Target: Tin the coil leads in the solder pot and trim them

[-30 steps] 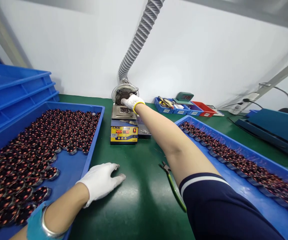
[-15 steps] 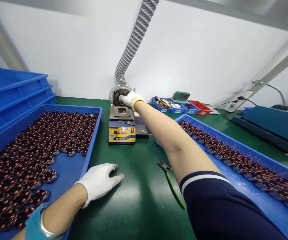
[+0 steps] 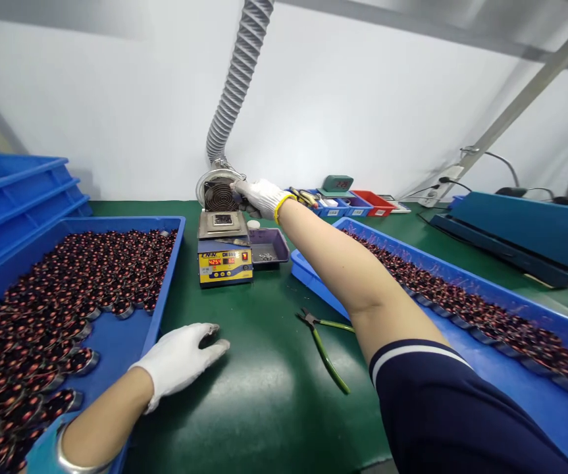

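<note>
My right hand [image 3: 261, 199], in a white knit glove with a yellow cuff, reaches forward to the right of the fume hood's round mouth [image 3: 220, 191]. Its fingers are pinched together; a dark shape shows beneath them, too hidden to name. Just below and left is the solder pot [image 3: 225, 258], yellow-fronted with a lit red display and a square metal opening on top. My left hand [image 3: 185, 359], also gloved in white, lies low over the green tabletop, thumb and fingers apart, nothing held. Green-handled cutting pliers [image 3: 320, 342] lie splayed between my arms.
On the left a blue tray [image 3: 170, 263] carries many copper-wound coils [image 3: 91, 283]. Another blue tray [image 3: 441, 332] at right holds rows of similar coils with upright wires. A purple dish [image 3: 278, 247] sits beside the pot. Small bins [image 3: 375, 203] and a clock [image 3: 337, 184] stand behind.
My right hand has drawn back rightward from in front of the hood's mouth, uncovering the spiral grille and the purple dish. The view has shifted slightly; my left hand keeps its pose.
</note>
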`<state>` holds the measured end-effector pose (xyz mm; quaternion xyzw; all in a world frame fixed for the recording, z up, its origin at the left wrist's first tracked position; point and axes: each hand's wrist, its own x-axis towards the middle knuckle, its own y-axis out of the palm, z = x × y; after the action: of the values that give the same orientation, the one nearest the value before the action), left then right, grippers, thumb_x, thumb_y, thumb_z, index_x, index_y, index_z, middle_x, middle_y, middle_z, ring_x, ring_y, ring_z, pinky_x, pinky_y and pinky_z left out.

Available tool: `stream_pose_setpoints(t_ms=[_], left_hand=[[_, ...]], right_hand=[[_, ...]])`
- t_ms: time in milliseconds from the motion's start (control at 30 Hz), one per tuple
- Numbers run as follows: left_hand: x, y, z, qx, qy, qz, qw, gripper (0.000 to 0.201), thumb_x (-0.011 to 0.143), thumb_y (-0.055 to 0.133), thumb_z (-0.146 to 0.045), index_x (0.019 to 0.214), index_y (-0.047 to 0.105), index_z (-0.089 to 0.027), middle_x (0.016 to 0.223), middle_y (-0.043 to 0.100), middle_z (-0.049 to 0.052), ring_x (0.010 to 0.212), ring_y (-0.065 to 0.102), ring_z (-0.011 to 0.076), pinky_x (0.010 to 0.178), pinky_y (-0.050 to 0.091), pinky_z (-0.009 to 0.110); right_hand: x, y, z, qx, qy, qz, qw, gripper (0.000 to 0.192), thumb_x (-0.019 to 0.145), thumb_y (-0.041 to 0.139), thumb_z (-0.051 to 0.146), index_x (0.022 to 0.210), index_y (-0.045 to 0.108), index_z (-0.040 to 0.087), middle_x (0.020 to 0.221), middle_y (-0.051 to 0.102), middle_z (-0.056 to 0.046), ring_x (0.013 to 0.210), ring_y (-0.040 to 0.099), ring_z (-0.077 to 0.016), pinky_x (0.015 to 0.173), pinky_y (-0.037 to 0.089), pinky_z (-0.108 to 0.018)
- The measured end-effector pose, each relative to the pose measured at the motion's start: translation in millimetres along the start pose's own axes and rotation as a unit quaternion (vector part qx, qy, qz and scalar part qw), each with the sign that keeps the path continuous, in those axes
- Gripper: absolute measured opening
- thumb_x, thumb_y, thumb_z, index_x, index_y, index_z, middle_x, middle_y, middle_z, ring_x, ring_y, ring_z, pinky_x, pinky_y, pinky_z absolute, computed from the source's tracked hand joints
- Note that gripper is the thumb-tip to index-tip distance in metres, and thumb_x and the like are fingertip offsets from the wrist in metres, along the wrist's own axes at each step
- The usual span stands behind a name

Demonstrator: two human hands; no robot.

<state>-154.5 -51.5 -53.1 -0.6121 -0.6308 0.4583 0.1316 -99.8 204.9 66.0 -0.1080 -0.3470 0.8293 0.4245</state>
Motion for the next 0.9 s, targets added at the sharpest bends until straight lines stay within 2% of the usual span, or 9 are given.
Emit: stream_pose_setpoints(t_ms=[200, 300, 367, 467, 533, 633, 700, 800, 900], left_hand=[[2.1, 0.7, 2.6, -0.015, -0.006, 0.008, 1.0, 0.071, 0.077, 0.045, -0.063, 0.128, 0.053, -0.014, 0.132, 0.054, 0.013, 0.123, 0.049, 0.0296, 0.105, 0.034, 0.038], [-0.9, -0.9, -3.4, -0.082, -0.008, -0.012, 0.997, 0.075, 0.076, 0.049, -0.062, 0.133, 0.047, -0.014, 0.137, 0.049, 0.013, 0.127, 0.044, 0.0283, 0.107, 0.033, 0.038], [-6.9, 0.2, -13.9, -0.183, 0.012, -0.017, 0.983, 0.08, 0.075, 0.053, -0.058, 0.139, 0.036, -0.013, 0.141, 0.045, 0.014, 0.128, 0.044, 0.026, 0.105, 0.036, 0.035], [-19.5, 9.7, -36.3, -0.353, 0.043, -0.004, 0.935, 0.089, 0.072, 0.062, -0.053, 0.144, 0.024, -0.016, 0.14, 0.045, 0.014, 0.121, 0.051, 0.0249, 0.096, 0.045, 0.033], [-26.7, 19.8, -51.2, -0.44, 0.057, 0.005, 0.896, 0.091, 0.068, 0.068, -0.052, 0.142, 0.028, -0.018, 0.133, 0.053, 0.014, 0.113, 0.057, 0.0258, 0.092, 0.048, 0.035], [-32.5, 32.9, -65.8, -0.515, 0.051, -0.005, 0.856, 0.085, 0.062, 0.074, -0.049, 0.134, 0.042, -0.016, 0.119, 0.063, 0.012, 0.108, 0.059, 0.0261, 0.094, 0.047, 0.036], [-33.3, 37.0, -69.2, -0.521, 0.041, -0.024, 0.852, 0.072, 0.063, 0.074, -0.045, 0.124, 0.052, -0.015, 0.117, 0.065, 0.01, 0.111, 0.057, 0.0252, 0.098, 0.044, 0.034], [-32.4, 37.3, -68.7, -0.513, 0.026, -0.028, 0.857, 0.054, 0.064, 0.073, -0.037, 0.111, 0.06, -0.014, 0.112, 0.067, 0.009, 0.107, 0.06, 0.024, 0.095, 0.045, 0.033], [-31.5, 37.8, -67.6, -0.487, -0.016, 0.004, 0.873, 0.051, 0.059, 0.075, -0.034, 0.104, 0.063, -0.013, 0.101, 0.07, 0.009, 0.096, 0.063, 0.0247, 0.086, 0.049, 0.034]], right_hand=[[-18.9, -15.8, -25.5, 0.252, 0.041, 0.054, 0.965, 0.036, 0.08, 0.056, 0.05, 0.07, 0.056, 0.016, 0.055, 0.057, -0.001, 0.038, 0.041, -0.007, 0.037, 0.035, -0.019], [-57.5, -8.1, -37.8, 0.351, 0.022, 0.086, 0.932, 0.026, 0.078, 0.06, 0.042, 0.075, 0.057, 0.016, 0.063, 0.06, -0.001, 0.045, 0.05, -0.008, 0.042, 0.04, -0.019], [-96.1, 7.8, -46.0, 0.394, -0.012, 0.099, 0.914, 0.025, 0.071, 0.066, 0.033, 0.089, 0.06, 0.017, 0.075, 0.063, -0.001, 0.058, 0.059, -0.0105, 0.054, 0.048, -0.023], [-161.9, 39.4, -58.7, 0.366, -0.014, 0.078, 0.927, 0.044, 0.063, 0.069, 0.024, 0.105, 0.058, 0.02, 0.083, 0.064, 0.0, 0.069, 0.062, -0.0134, 0.066, 0.052, -0.029], [-201.0, 57.8, -65.8, 0.301, -0.008, 0.064, 0.952, 0.044, 0.062, 0.071, 0.024, 0.104, 0.059, 0.025, 0.09, 0.065, -0.002, 0.08, 0.063, -0.0175, 0.074, 0.053, -0.034], [-239.3, 73.6, -72.2, 0.194, -0.054, 0.003, 0.98, 0.037, 0.061, 0.069, 0.02, 0.096, 0.06, 0.032, 0.095, 0.064, -0.002, 0.088, 0.062, -0.0205, 0.081, 0.051, -0.038], [-249.9, 76.4, -75.6, 0.17, -0.099, -0.026, 0.98, 0.037, 0.062, 0.067, 0.018, 0.095, 0.059, 0.033, 0.099, 0.062, -0.002, 0.093, 0.061, -0.0211, 0.084, 0.05, -0.037], [-250.5, 72.4, -84.4, 0.17, -0.155, -0.029, 0.973, 0.045, 0.059, 0.074, 0.022, 0.1, 0.058, 0.029, 0.104, 0.06, -0.006, 0.1, 0.058, -0.0224, 0.089, 0.048, -0.037], [-243.3, 66.3, -96.5, 0.201, -0.152, -0.044, 0.967, 0.051, 0.06, 0.076, 0.038, 0.105, 0.057, 0.023, 0.116, 0.055, -0.011, 0.11, 0.053, -0.0247, 0.096, 0.043, -0.039]])
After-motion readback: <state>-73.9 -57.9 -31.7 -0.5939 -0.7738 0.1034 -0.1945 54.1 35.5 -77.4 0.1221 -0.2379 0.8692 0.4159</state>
